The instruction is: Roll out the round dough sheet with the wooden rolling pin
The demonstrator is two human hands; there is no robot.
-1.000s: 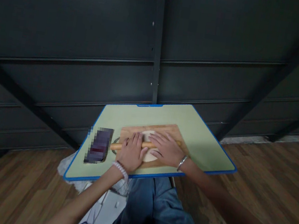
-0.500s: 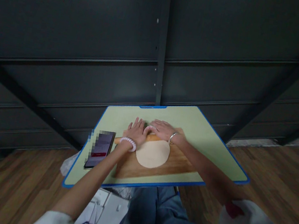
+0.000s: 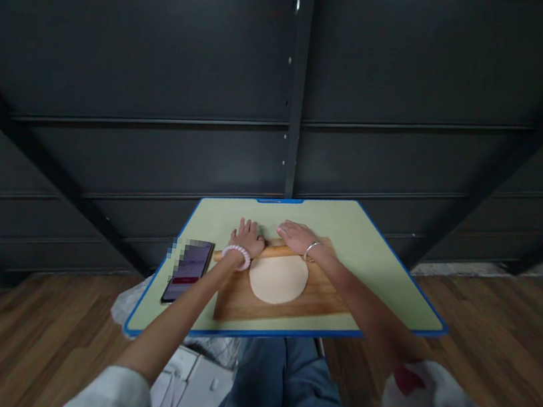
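A round, flat sheet of dough (image 3: 278, 278) lies on a wooden board (image 3: 237, 303). Across its far edge rests a wooden rolling pin (image 3: 275, 251). My left hand (image 3: 249, 237) lies over the pin's left part, palm down, fingers stretched away from me. Over the right part is my right hand (image 3: 296, 235), also flat, its fingers pointing left. The pin shows between the hands and at its left end; the rest is hidden under them. Neither hand wraps round it.
The board lies on a pale green tabletop (image 3: 377, 279) with a blue rim. A phone (image 3: 190, 271) lies at the left, close to my left forearm. Dark wall panels (image 3: 197, 159) stand behind the table. Below its front edge are white boxes (image 3: 208, 383) and my knees.
My hands have moved apart along the rolling pin; their thumbs were together before, and a gap shows now. The camera view has shifted slightly.
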